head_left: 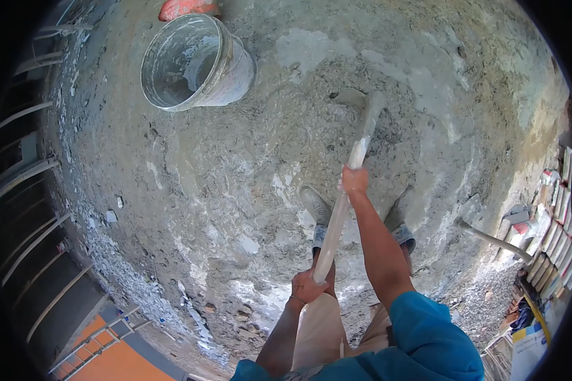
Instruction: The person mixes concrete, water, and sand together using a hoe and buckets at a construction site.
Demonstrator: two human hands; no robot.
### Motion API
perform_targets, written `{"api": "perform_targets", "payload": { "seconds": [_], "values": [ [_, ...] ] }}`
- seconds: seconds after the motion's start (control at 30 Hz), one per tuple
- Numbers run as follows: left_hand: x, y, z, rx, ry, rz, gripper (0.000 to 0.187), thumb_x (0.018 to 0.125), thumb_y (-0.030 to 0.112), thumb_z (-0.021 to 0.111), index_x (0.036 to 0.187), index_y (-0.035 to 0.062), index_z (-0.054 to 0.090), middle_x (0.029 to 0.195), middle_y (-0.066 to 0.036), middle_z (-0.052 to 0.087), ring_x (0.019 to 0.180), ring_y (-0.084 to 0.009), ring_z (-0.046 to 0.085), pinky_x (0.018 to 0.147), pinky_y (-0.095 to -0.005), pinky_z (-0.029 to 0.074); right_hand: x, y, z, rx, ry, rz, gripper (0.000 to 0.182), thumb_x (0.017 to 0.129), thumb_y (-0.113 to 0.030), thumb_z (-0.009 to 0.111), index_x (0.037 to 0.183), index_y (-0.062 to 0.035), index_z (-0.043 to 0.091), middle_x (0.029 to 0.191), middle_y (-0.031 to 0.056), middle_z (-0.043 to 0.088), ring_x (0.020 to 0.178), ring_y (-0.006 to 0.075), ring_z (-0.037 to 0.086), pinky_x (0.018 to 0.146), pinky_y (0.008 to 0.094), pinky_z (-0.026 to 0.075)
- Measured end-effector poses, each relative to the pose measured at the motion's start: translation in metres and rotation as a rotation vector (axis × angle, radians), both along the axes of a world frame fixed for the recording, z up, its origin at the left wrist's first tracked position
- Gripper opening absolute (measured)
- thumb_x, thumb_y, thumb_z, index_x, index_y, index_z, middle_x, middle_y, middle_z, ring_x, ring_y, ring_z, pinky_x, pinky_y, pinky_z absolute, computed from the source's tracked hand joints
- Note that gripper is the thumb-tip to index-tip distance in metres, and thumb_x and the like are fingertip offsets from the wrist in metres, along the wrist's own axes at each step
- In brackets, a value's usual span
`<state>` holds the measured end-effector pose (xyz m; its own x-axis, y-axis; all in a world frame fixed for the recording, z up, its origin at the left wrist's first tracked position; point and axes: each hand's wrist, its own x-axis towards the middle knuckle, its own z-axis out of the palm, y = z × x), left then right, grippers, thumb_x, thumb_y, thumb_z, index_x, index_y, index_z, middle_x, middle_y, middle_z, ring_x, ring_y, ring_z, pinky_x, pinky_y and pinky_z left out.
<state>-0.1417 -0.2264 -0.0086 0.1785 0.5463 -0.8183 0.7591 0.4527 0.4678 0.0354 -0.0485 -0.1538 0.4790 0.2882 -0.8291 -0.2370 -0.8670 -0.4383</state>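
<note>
A hoe with a pale wooden handle (337, 232) slants across the middle of the view. Its blade (349, 96) is partly sunk in wet grey mortar (305, 120) on the ground. My left hand (309, 287) is closed round the handle's near end. Further along, my right hand (354, 181) grips the same handle, nearer the blade. Both my boots, dusted with mortar, stand on either side of the shaft. At the upper left, a mortar-smeared bucket (235, 76) tilts slightly, with some grey residue inside.
A red object (187, 7) lies behind the bucket. To the right, another long-handled tool (496, 241) rests on the ground near stacked bricks (556, 238) and gravel (464, 311). Poles (35, 247) line the left side. A ladder (98, 343) lies at the lower left.
</note>
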Motion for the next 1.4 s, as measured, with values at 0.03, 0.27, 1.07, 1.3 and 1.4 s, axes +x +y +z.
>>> {"api": "perform_targets", "payload": {
  "seconds": [0.03,0.27,1.07,1.3,1.4],
  "values": [
    [-0.013,-0.006,0.001,-0.023,0.026,-0.046,0.04,0.058,0.027,0.065,0.091,0.0065,0.059,0.077,-0.016,0.06,0.073,-0.0315,0.058,0.067,-0.0378,0.046,-0.011,-0.014,-0.001,0.064,0.051,-0.075,0.021,0.072,-0.013,0.057,0.077,0.0048,0.048,0.053,0.0076,0.049,0.037,0.0164,0.049,0.032,0.0288,0.04],
    [-0.026,-0.055,0.03,-0.12,-0.023,-0.171,0.044,0.057,0.031,0.065,0.094,0.0081,0.058,0.081,-0.015,0.06,0.077,-0.0293,0.058,0.071,-0.0372,0.046,-0.002,-0.062,0.09,0.145,0.091,-0.148,0.018,0.073,-0.006,0.053,0.085,0.0047,0.045,0.056,0.0076,0.048,0.038,0.0147,0.046,0.033,0.029,0.04],
    [-0.013,-0.032,0.033,-0.04,-0.075,-0.166,0.039,0.054,0.028,0.065,0.087,0.0065,0.06,0.076,-0.015,0.06,0.073,-0.0301,0.058,0.068,-0.0388,0.046,0.039,-0.08,0.075,0.179,-0.083,-0.162,0.018,0.072,-0.01,0.056,0.07,0.006,0.048,0.054,0.0074,0.049,0.041,0.0148,0.049,0.036,0.0294,0.038],
    [0.021,0.025,0.015,0.048,-0.009,-0.016,0.038,0.057,0.032,0.065,0.084,0.0061,0.06,0.076,-0.015,0.06,0.072,-0.0306,0.058,0.066,-0.0374,0.046,0.035,0.018,0.026,0.213,0.009,-0.057,0.019,0.072,-0.011,0.055,0.071,0.007,0.05,0.055,0.0091,0.051,0.039,0.0156,0.048,0.035,0.0283,0.041],
    [-0.02,-0.014,0.025,0.025,0.109,-0.025,0.035,0.057,0.03,0.065,0.082,0.0063,0.059,0.075,-0.015,0.06,0.072,-0.0311,0.058,0.067,-0.038,0.046,-0.023,-0.019,0.003,0.032,0.123,-0.054,0.016,0.074,-0.011,0.055,0.074,0.0041,0.048,0.055,0.0076,0.049,0.04,0.016,0.048,0.035,0.0294,0.041]
  ]
}}
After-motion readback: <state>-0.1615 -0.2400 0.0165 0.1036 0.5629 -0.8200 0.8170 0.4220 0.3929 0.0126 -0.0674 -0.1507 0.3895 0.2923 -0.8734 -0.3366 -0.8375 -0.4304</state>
